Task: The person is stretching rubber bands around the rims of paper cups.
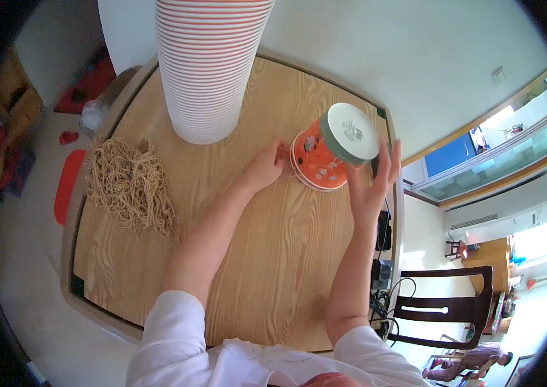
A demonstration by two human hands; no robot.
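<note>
An orange and white paper cup [326, 149] lies tilted on its side over the wooden table [273, 258], its white bottom facing up and right. My right hand [370, 184] grips the cup from below and the right, fingers spread around its wall. My left hand [265, 164] pinches at the cup's rim on the left side, where a thin string seems to sit; the string itself is too small to make out clearly.
A tall stack of white and red paper cups [209, 64] stands at the table's far side. A heap of tan cord pieces [130, 184] lies at the left. A dark wooden chair [447, 309] and cables stand right of the table.
</note>
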